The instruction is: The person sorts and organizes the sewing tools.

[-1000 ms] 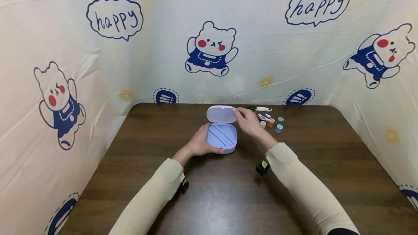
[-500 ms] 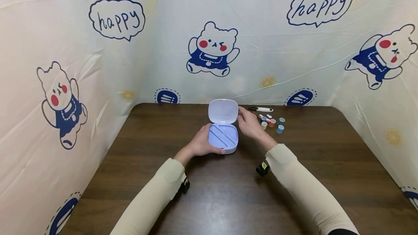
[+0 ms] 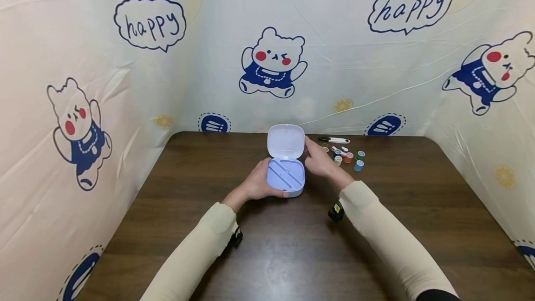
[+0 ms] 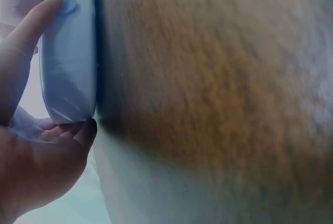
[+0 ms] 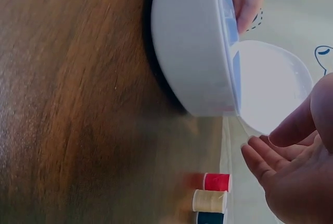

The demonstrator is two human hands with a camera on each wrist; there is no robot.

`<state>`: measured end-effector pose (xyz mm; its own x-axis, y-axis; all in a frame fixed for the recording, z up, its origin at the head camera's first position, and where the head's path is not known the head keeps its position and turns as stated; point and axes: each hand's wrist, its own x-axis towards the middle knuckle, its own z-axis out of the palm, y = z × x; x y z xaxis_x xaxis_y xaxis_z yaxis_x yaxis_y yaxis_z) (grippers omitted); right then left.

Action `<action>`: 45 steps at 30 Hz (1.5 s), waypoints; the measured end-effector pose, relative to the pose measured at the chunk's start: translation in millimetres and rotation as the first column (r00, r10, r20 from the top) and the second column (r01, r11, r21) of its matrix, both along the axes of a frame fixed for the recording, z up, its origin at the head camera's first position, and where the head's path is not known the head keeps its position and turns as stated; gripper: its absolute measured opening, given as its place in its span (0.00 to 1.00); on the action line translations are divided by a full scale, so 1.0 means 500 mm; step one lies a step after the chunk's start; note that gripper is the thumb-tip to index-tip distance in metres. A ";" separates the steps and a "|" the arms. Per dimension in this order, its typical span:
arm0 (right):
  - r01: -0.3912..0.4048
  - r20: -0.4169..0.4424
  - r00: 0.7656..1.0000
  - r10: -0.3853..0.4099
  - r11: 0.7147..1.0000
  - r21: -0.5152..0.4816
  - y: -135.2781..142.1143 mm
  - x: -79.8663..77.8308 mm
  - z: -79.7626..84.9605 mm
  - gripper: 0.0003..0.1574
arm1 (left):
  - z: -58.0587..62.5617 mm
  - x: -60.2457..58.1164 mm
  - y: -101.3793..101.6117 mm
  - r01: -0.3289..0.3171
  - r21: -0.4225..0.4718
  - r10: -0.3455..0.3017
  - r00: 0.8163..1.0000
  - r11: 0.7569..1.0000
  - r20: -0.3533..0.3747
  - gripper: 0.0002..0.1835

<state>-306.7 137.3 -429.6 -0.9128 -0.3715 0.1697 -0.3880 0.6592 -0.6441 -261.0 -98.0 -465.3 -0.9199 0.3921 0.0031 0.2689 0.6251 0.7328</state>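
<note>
A pale purple box (image 3: 296, 193), just right of the left hand (image 3: 257, 183), is grasped by it at the left side, with the thumb laid along the front wall. The right hand (image 3: 319, 158) is held at the right edge of the raised lid (image 3: 286, 141); whether the lid is pinched or merely touched cannot be told. The far edge of the table (image 3: 284, 250) is seen just beyond both hands, thread spools (image 3: 358, 166) are grouped rightward, and broad tabletop is left nearer the person and leftward.

Cloth-walled booth (image 3: 334, 68), brown table (image 3: 284, 254)
</note>
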 end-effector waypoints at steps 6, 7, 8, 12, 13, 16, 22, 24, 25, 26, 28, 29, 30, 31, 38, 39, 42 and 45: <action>-0.004 0.044 0.999 0.003 1.000 0.026 0.002 -0.002 0.003 0.42 | 0.003 0.000 0.001 -0.005 0.005 0.005 1.000 1.000 0.002 0.65; -0.008 0.035 0.999 0.007 1.000 0.030 0.003 -0.002 0.004 0.42 | 0.003 0.000 0.001 -0.007 0.006 0.007 1.000 1.000 0.000 0.65; -0.010 0.024 1.000 0.009 0.999 0.034 0.004 -0.001 0.005 0.42 | 0.003 -0.001 0.001 -0.008 0.005 0.008 1.000 1.000 -0.001 0.65; -0.023 0.004 1.000 0.023 0.996 0.084 0.008 0.006 0.002 0.40 | -0.003 -0.002 0.000 -0.006 0.002 0.006 1.000 1.000 -0.003 0.65; -0.025 0.006 1.000 0.024 0.994 0.103 0.009 0.009 0.000 0.41 | -0.004 -0.002 0.000 -0.007 0.000 0.007 1.000 1.000 0.003 0.65; -0.028 0.031 0.999 0.024 0.987 0.157 0.010 0.024 -0.001 0.44 | -0.003 0.001 -0.001 -0.010 0.003 0.010 1.000 1.000 0.015 0.66; -0.034 0.021 0.999 0.030 0.968 0.248 0.013 0.047 0.006 0.46 | 0.001 0.003 -0.002 -0.015 0.000 0.015 1.000 1.000 0.014 0.65; -0.031 -0.001 0.999 0.033 0.963 0.268 0.011 0.054 0.008 0.44 | -0.001 0.003 -0.002 -0.015 0.000 0.015 1.000 1.000 0.011 0.65; -0.032 -0.015 0.999 0.038 0.961 0.273 0.010 0.057 0.008 0.43 | -0.002 0.003 -0.002 -0.013 -0.003 0.013 1.000 1.000 0.011 0.65; -0.032 -0.030 0.999 0.042 0.961 0.275 0.008 0.061 0.008 0.43 | -0.003 0.003 -0.002 -0.012 -0.002 0.012 1.000 1.000 0.010 0.65; -0.032 -0.058 0.997 0.050 0.959 0.281 0.004 0.069 0.009 0.40 | -0.004 0.003 -0.002 -0.009 -0.002 0.009 1.000 1.000 0.011 0.65; -0.037 -0.077 0.995 0.061 0.958 0.283 0.001 0.072 0.009 0.39 | -0.005 0.003 -0.002 -0.007 -0.001 0.007 1.000 1.000 0.009 0.65; -0.046 -0.088 0.993 0.074 0.958 0.282 -0.002 0.075 0.009 0.38 | -0.005 0.003 -0.002 -0.005 -0.002 0.005 1.000 1.000 0.009 0.65; -0.057 -0.092 0.992 0.086 0.958 0.281 -0.005 0.077 0.009 0.37 | -0.006 0.003 -0.001 -0.004 -0.004 0.004 1.000 1.000 0.011 0.65; -0.115 -0.043 0.991 0.130 0.959 0.260 -0.028 0.082 0.005 0.37 | -0.003 0.007 0.002 -0.015 0.009 0.015 1.000 1.000 0.012 0.65; -0.119 -0.039 0.990 0.134 0.958 0.262 -0.030 0.082 0.003 0.37 | -0.003 0.007 0.003 -0.017 0.008 0.017 1.000 1.000 0.010 0.65; -0.139 -0.030 0.988 0.152 0.954 0.266 -0.038 0.082 -0.001 0.36 | -0.004 0.008 0.004 -0.021 0.005 0.021 1.000 1.000 0.007 0.65; -0.157 -0.029 0.985 0.172 0.949 0.273 -0.044 0.082 -0.004 0.33 | -0.005 0.010 0.004 -0.024 0.004 0.024 1.000 1.000 0.013 0.65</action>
